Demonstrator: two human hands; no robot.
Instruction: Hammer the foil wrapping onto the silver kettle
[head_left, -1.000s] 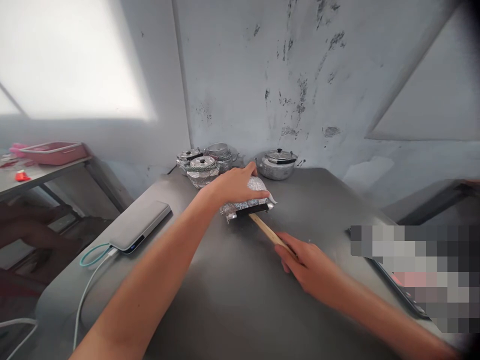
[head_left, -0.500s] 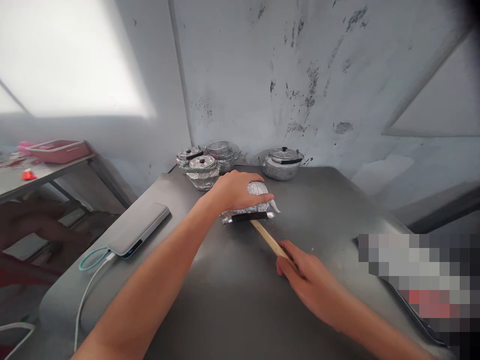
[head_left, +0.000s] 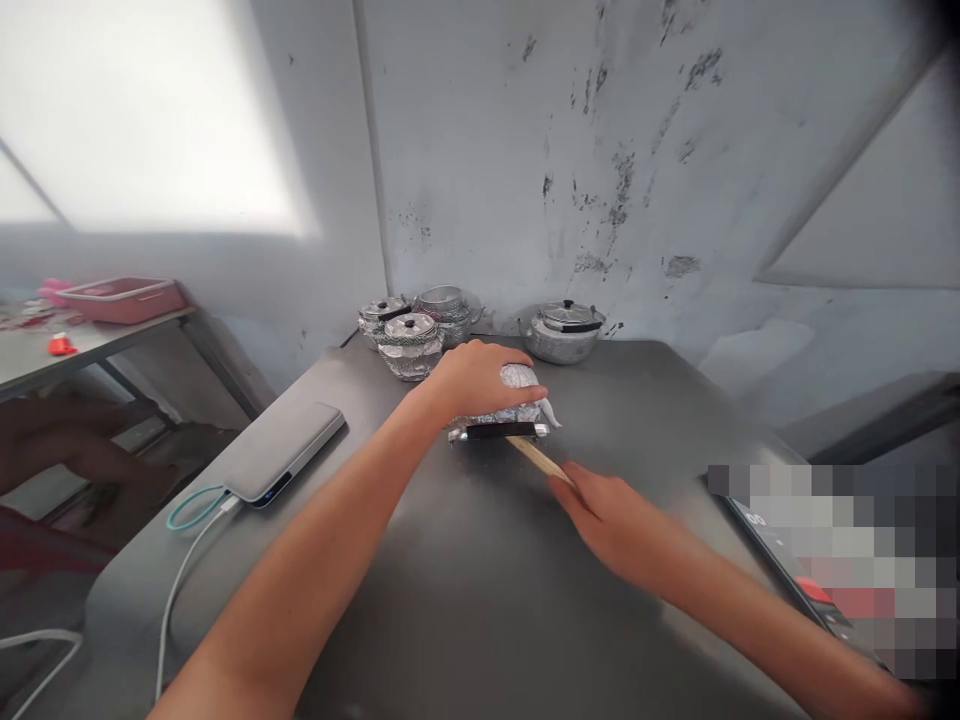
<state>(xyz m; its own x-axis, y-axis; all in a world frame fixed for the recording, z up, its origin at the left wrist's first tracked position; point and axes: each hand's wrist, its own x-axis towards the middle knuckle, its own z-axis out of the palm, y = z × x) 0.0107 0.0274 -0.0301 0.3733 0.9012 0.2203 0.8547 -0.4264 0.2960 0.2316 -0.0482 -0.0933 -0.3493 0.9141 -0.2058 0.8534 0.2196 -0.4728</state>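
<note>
My left hand (head_left: 480, 382) is wrapped over a small silver kettle (head_left: 517, 378) on the dark table. A white curved spout (head_left: 550, 408) sticks out at its right, and a black-gripped handle (head_left: 501, 431) with silver ends lies along its near side. Much of the kettle is hidden under my palm. In my right hand (head_left: 600, 505) is a pale wooden stick (head_left: 538, 458), held with the fingers closed round its near part. The stick's far end goes out of sight at the black handle; whether it enters the kettle I cannot tell.
Several small silver pots with lids, one a foil-like pot (head_left: 410, 350), stand at the back left. A lidded pot (head_left: 564, 332) is at the back right. On the left lie a grey power bank (head_left: 289, 450) and its white cable (head_left: 178, 590). A pink basket (head_left: 127, 300) sits on another table.
My right hand has slid forward and left toward the kettle, and less of the stick shows. My left hand stays on the kettle. The whole view has shifted slightly.
</note>
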